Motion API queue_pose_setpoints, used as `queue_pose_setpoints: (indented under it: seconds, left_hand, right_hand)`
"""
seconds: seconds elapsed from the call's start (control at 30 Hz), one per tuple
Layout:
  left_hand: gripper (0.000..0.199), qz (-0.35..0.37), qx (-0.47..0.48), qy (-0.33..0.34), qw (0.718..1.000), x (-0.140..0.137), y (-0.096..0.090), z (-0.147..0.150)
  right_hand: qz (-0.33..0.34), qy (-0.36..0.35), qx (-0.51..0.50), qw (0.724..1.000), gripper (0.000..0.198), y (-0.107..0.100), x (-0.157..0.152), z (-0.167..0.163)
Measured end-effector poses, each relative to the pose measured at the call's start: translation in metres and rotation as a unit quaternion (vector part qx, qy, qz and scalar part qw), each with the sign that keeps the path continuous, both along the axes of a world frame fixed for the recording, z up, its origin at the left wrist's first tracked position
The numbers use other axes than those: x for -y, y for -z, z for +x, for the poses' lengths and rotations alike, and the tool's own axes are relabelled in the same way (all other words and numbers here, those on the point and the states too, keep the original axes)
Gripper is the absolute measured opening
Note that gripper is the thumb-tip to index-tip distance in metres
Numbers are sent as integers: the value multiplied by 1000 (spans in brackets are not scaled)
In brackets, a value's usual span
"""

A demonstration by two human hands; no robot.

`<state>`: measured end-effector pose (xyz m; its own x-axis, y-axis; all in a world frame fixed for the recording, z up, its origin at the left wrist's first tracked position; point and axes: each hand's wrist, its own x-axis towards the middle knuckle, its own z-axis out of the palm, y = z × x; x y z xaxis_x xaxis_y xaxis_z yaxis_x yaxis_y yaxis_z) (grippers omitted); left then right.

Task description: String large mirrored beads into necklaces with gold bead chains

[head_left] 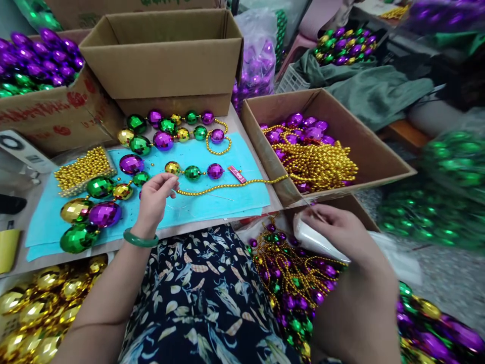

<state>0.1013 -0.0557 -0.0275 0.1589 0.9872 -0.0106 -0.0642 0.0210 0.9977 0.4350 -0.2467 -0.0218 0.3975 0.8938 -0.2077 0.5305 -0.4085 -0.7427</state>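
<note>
My left hand [161, 194] is closed in a pinch over the blue cloth, at the end of a gold bead string [220, 188]. That string runs right across the cloth and over the edge of a cardboard box. Thin clear thread [212, 196] lies beside it. My right hand [337, 227], somewhat blurred, is closed on something thin beside a white roll [318, 235]; I cannot make out what it grips. Large faceted purple, green and gold beads [105, 214] lie left of my left hand. A short bead row [192, 172] and a small pink tag [237, 174] lie beyond it.
An upright cardboard box [162, 65] stands behind the blue cloth [250, 151]. At right, an open box [367, 151] holds gold strings and purple beads. Finished-looking bead strands [291, 273] hang below it. Gold beads [49, 298] fill a container at lower left.
</note>
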Motion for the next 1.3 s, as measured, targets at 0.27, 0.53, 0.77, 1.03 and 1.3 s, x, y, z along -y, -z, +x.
queue_pose_setpoints:
  seconds: [0.27, 0.53, 0.77, 1.03, 1.3]
  left_hand:
    - [19, -13, 18, 5, 1000, 3, 3, 3]
    - [21, -37, 2, 46, 998, 19, -7, 13]
    - [22, -46, -2, 87, 995, 27, -8, 23]
    - [26, -86, -4, 100, 991, 28, 0, 24]
    - [23, -76, -43, 98, 991, 24, 12, 21]
  right_hand:
    - [-38, -30, 148, 988, 35, 17, -17, -31]
    - [198, -52, 171, 964, 17, 43, -103, -95]
    - [198, -51, -361, 910, 19, 11, -132, -167]
    - [220, 4, -412, 884, 15, 20, -137, -178]
    - [218, 22, -404, 888, 13, 26, -140, -173]
